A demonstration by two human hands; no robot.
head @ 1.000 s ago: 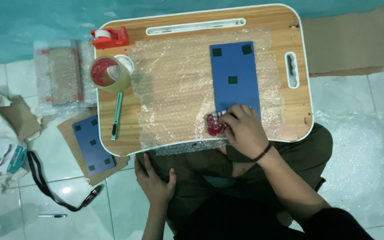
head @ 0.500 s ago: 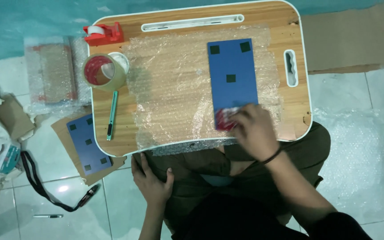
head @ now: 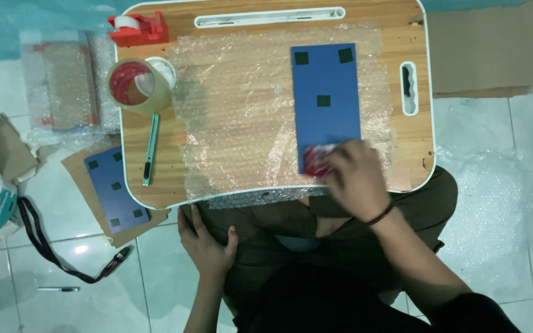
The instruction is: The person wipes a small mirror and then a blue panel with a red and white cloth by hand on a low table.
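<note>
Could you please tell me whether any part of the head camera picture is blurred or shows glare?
In the head view, the right hand is smeared by motion blur, and so is the small red item under it; the blue board and tape roll are sharp; the bubble wrap glints; a bright glare spot sits on the floor tile at lower left.

Red item (head: 316,161) part-hidden, blurred under right hand (head: 356,179).

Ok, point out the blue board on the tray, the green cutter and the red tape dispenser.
blue board (head: 326,92), head view, middle of its flat face.
green cutter (head: 150,150), head view, midway along its handle.
red tape dispenser (head: 146,31), head view, its red body.
</note>
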